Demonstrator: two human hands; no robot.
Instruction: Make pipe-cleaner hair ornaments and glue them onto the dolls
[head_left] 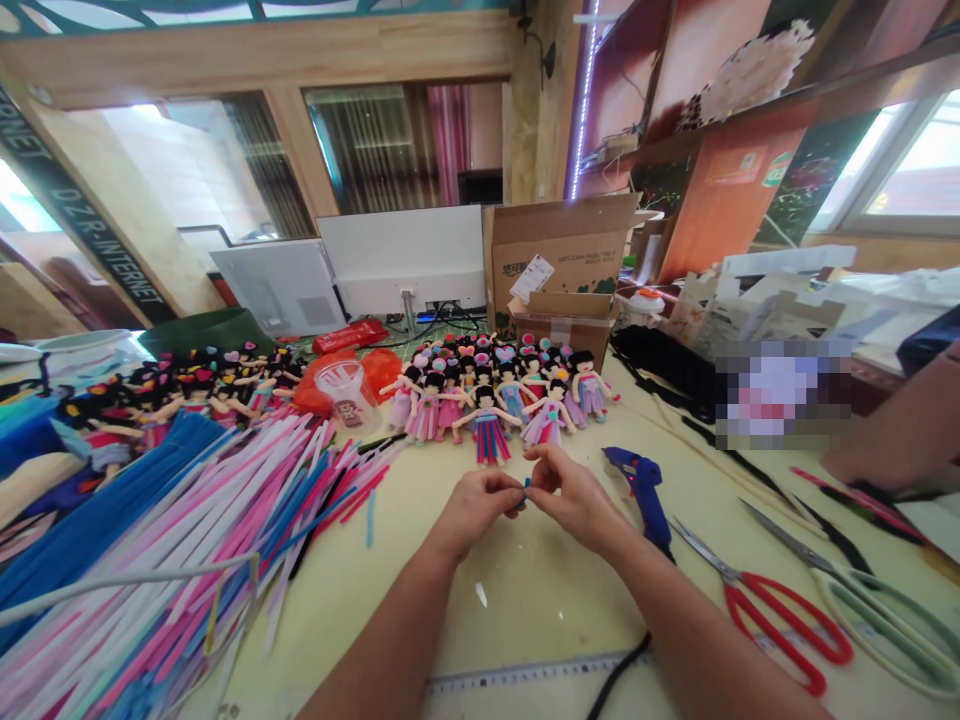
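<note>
My left hand [486,505] and my right hand [570,495] meet fingertip to fingertip over the middle of the table. Both are closed in a pinch on a small blue piece of pipe cleaner [527,486], mostly covered by the fingers. Just beyond them stands a doll in a striped skirt [491,425], in front of several similar dolls with black hair. A blue hot glue gun [641,490] lies to the right of my right hand. A short light-blue pipe cleaner [370,518] rests on the table left of my left hand.
Loose pipe cleaners [217,520] cover the left side. Red-handled scissors [780,610] and pale-green-handled scissors [877,600] lie at right. A clear plastic cup [349,395], a cardboard box [562,260] and a monitor [405,255] stand behind. A ruler [525,675] runs along the near edge.
</note>
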